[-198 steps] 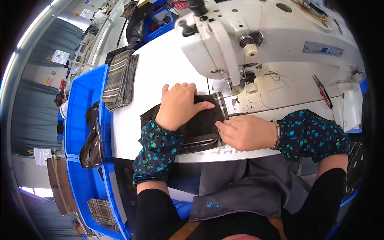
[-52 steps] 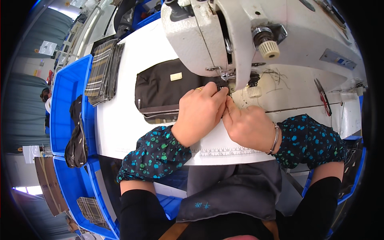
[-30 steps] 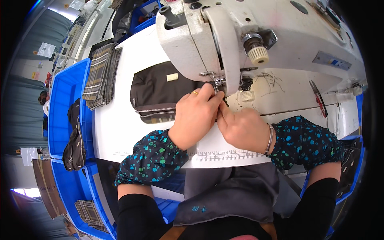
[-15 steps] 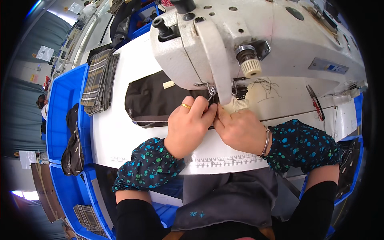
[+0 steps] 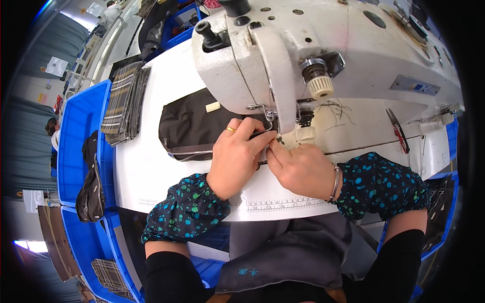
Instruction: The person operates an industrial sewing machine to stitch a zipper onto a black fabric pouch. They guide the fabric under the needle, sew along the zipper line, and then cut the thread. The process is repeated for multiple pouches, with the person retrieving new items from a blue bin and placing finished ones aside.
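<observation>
Head view: black zippered pouch (image 5: pixel 187 126) is lying on the white tabletop (image 5: pixel 134 184), right end running in under the sewing machine (image 5: pixel 353 60). Left hand (image 5: pixel 235 157) has its fingers pinched on the pouch's zipper edge. Right hand (image 5: pixel 301 170) sits just beside it, fingers bunched narrow, can't tell if they're gripping. Plaid fabric stack (image 5: pixel 124 103) far left, red-handled scissors (image 5: pixel 398 132) right.

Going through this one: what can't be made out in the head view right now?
Head view, hidden: part of the dark brown fabric piece, beneath the bare left hand.
Head view, hidden: the fingertip grip of the bare right hand, behind its own curled fingers.
Head view, cut off: the top of the white metal sewing machine, by the upper edge.
Head view, too small: any marking on the cream rectangular label.
</observation>
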Available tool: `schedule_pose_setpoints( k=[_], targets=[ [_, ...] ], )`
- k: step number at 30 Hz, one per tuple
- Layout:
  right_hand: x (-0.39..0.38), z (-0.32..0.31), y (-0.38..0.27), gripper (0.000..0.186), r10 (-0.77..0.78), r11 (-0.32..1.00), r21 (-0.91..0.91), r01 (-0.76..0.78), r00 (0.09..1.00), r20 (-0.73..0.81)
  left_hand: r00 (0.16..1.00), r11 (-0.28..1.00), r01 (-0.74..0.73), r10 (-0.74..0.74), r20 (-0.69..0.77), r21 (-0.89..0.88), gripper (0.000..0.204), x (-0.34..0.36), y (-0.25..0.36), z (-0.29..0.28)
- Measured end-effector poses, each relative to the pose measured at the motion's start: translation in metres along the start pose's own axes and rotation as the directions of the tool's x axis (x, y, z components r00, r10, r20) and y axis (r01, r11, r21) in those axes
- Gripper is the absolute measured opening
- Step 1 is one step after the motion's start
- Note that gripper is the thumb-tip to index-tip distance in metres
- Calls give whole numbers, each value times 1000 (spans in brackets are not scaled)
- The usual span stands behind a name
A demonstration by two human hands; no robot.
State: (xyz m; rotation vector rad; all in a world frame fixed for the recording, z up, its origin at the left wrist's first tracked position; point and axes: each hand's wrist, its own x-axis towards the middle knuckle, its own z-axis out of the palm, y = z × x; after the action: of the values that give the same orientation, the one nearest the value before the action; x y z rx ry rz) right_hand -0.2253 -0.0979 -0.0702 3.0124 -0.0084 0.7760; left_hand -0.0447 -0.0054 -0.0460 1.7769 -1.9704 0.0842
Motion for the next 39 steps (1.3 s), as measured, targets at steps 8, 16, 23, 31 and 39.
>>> schedule_pose_setpoints(
  k=[8, 16, 23, 31, 39],
  targets=[
    [0, -2, 1, 29, 5, 999, 32, -5, 1000, 0, 1000, 1000, -4, 4, 23, -20, 37, 3, -1, 1],
    [2, 3, 5, 24, 54, 999, 4, -53, 998, -29, 992, 998, 55, -56, 109, 19, 31, 12, 7, -7],
    [4, 1, 8, 13, 135, 991, 15, -135, 991, -4, 986, 993, 101, -108, 127, 58, 34, 14, 9, -5],
    [4, 3, 10, 13, 109, 993, 46, -106, 992, -68, 983, 998, 57, -55, 174, -5, 37, 16, 5, -18],
    [5, 4, 12, 13, 71, 996, 62, -69, 997, -29, 956, 998, 33, -45, 289, 45, 38, 19, 5, -24]
  ],
)
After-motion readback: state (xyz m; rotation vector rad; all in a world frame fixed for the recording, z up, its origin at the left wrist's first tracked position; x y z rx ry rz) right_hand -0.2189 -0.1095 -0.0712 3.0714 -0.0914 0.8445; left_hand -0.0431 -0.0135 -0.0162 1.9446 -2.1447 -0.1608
